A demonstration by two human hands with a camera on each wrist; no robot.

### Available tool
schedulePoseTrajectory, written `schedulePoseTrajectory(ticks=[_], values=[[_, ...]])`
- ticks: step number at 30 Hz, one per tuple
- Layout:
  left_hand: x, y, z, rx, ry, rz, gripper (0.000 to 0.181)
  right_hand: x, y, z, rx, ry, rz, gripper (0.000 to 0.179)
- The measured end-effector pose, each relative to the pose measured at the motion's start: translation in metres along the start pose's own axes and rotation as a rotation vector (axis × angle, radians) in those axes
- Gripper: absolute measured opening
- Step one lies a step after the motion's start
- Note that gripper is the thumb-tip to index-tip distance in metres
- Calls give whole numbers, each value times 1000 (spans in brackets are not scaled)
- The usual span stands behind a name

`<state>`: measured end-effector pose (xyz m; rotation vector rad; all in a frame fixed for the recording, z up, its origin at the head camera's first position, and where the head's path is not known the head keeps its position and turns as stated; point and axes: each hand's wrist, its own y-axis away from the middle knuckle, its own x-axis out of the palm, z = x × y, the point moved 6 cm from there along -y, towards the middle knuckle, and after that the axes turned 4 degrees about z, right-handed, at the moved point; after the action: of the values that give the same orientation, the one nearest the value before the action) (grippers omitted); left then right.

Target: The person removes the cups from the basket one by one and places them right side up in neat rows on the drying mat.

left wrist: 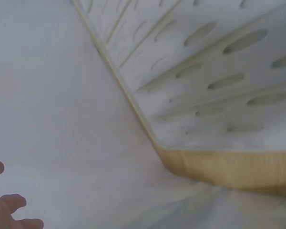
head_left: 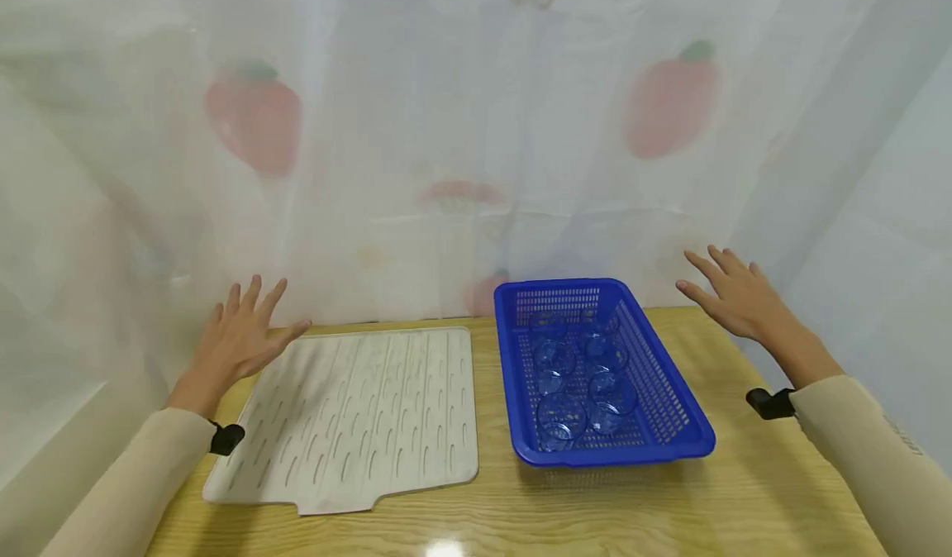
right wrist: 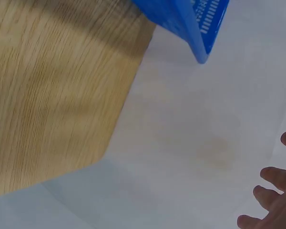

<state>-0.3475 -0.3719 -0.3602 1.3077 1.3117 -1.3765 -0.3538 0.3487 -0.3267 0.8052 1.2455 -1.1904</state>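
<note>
My left hand (head_left: 240, 340) is held in the air with fingers spread, over the far left corner of a pale draining mat (head_left: 372, 408). Rows of slots and ridges mark the mat, also seen in the left wrist view. On the other side, my right hand (head_left: 744, 297) hovers with its fingers stretched out, right of a blue plastic basket (head_left: 687, 425). Several clear glass cups or bowls (head_left: 561, 415) stand inside the basket in two rows; their exact kind is hard to tell through the blue tint. Neither hand touches anything.
Mat and basket lie side by side on a wooden table (head_left: 595, 516), a strip of wood between them. A whitish curtain (head_left: 446, 111) printed with strawberries hangs behind the table and along its sides. Both wrists wear a black strap (head_left: 771, 403).
</note>
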Motion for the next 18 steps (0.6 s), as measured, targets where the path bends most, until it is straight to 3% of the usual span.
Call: schedulePoseTrajectory(ticks=[7, 14, 18], values=[[17, 32, -2, 27, 135, -64, 92, 12, 18, 14, -27, -56, -5, 75], [27, 64, 9, -7, 247, -61, 91, 23, 36, 38, -51, -142, 1, 72], [35, 82, 16, -26, 289, -28, 94, 28, 44, 54, -102, -200, -27, 69]])
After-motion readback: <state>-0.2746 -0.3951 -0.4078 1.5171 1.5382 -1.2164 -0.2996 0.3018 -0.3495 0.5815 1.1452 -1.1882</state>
